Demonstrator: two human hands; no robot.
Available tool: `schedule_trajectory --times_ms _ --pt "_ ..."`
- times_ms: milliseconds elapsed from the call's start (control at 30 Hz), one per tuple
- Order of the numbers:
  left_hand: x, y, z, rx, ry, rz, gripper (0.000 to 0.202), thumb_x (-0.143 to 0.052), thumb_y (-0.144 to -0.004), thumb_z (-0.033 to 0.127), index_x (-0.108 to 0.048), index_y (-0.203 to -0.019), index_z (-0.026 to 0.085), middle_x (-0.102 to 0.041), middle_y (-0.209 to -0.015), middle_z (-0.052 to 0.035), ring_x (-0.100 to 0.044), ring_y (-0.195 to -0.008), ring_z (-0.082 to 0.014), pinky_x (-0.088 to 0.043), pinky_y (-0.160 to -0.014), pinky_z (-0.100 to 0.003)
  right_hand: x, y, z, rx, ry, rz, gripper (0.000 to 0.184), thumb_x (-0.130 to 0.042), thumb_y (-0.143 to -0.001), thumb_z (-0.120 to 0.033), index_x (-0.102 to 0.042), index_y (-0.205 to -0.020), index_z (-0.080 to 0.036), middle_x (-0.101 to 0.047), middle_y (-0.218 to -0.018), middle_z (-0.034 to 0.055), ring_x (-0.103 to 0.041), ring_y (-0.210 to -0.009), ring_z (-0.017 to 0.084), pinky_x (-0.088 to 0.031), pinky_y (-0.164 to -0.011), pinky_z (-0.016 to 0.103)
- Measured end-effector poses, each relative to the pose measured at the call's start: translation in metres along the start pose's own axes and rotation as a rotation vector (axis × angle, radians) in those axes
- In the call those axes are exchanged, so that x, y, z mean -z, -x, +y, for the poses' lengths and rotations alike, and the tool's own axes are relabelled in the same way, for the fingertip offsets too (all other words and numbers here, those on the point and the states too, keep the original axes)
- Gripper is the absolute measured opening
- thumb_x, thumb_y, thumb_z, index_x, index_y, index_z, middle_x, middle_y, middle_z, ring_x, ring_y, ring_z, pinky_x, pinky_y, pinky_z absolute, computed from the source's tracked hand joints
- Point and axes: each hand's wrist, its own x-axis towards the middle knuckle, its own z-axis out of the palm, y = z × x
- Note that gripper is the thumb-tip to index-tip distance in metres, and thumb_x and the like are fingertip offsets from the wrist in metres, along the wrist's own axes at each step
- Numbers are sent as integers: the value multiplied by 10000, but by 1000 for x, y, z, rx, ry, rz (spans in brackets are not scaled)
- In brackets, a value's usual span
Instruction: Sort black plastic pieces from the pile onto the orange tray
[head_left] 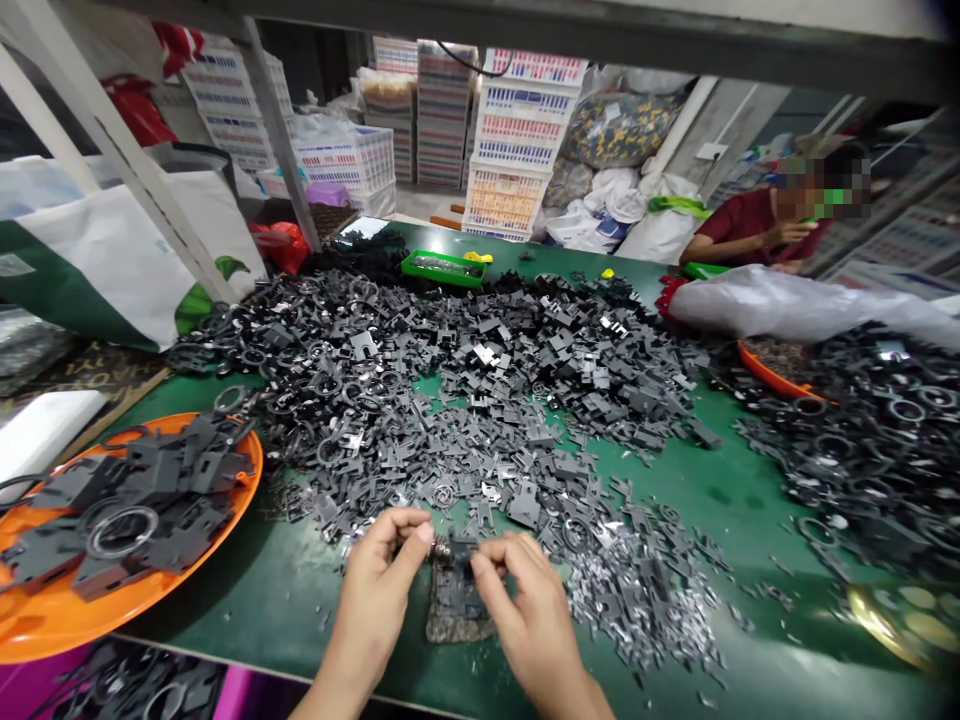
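Pinching at a small shiny metal part (442, 548) just above a dark speckled pad (459, 628), both hands worked close together at the near edge of the table. The left hand (371, 600) had thumb and fingers curled in, nearly closed, at the part. The right hand (536, 615) was also partly closed, fingertips reaching in from the other side. Couldn't tell which hand actually had hold of it. Step looked like close handling of this one piece; next move called for a steady pinch over the pad. Around them lay a wide pile of grey stamped pieces (465, 400) on a green work table (724, 500). An orange tray (251, 480) with dark plates and rings sat to the left, a green tray (442, 268) further on. Beyond, a co-worker's red sleeve (750, 225) and stacked plastic crates (525, 140).
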Motion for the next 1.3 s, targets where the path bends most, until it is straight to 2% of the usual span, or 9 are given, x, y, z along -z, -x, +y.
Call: schedule_trajectory --times_ms 100,233,400,533,700,767,900,1100,1300 --pt "-9 5 -1 76 162 79 314 -706 -702 442 -612 -845 178 -621 -712 18 -596 -696 -139 -477 -684 -237 -5 4 -2 29 10 63 194 -472 -912 -234 -526 -727 -209 -564 -655 -8 -502 -639 158 -361 -619 272" --pt "-16 9 1 118 260 117 360 -740 -669 458 -589 -840 180 -625 -702 20 -616 -698 -141 -486 -687 -240 -10 9 -2 -52 -67 93 208 -474 -910 -248 -531 -714 -208 -568 -654 -2 -511 -645 158 -379 -614 265" --pt "-15 10 1 113 255 113 348 -739 -674 452 -588 -836 183 -644 -725 15 -638 -694 -143 -503 -685 -246 -12 11 0 -210 -259 133 259 -445 -931 -345 -537 -738 -200 -563 -676 4 -537 -650 152 -426 -607 247" --pt "-13 13 -5 40 105 72 298 -694 -721 440 -600 -838 183 -657 -737 -6 -652 -708 -163 -516 -692 -266 -15 3 -4 -297 -362 134 275 -385 -955 -396 -520 -820 -198 -574 -702 2 -560 -654 146 -441 -588 225" --pt "-14 22 -13 -183 -214 97 181 -627 -783 384 -639 -836 212 -694 -842 -39 -647 -883 -216 -487 -839 -350 -25 -8 -13 -164 -167 157 215 -376 -957 -343 -521 -869 -211 -585 -752 17 -556 -698 160 -433 -624 251" --pt "-14 24 -14 -239 -250 92 165 -625 -786 371 -636 -854 221 -697 -843 -34 -649 -875 -210 -496 -829 -344 -28 -10 -14 -102 -109 192 200 -376 -957 -319 -532 -890 -214 -600 -775 26 -561 -719 169 -436 -642 266" --pt "-12 23 -12 -236 -224 -2 167 -595 -816 336 -594 -946 231 -696 -886 -24 -664 -823 -172 -531 -750 -285 -27 -11 -14 -80 -102 213 196 -372 -963 -298 -543 -914 -215 -612 -808 33 -570 -749 170 -447 -653 270" --pt "-7 19 -6 -311 -306 25 184 -590 -814 305 -611 -979 227 -682 -862 -20 -651 -803 -170 -517 -748 -280 -22 -17 -17 -47 -83 183 184 -389 -959 -283 -554 -923 -210 -609 -807 30 -569 -764 171 -443 -665 274" --pt "-6 15 -4 -235 -260 -41 173 -581 -823 356 -660 -885 214 -685 -885 -35 -633 -858 -196 -485 -775 -296 -25 -19 -17 -5 -62 179 145 -409 -955 -248 -543 -915 -210 -615 -811 25 -561 -757 169 -445 -657 271"
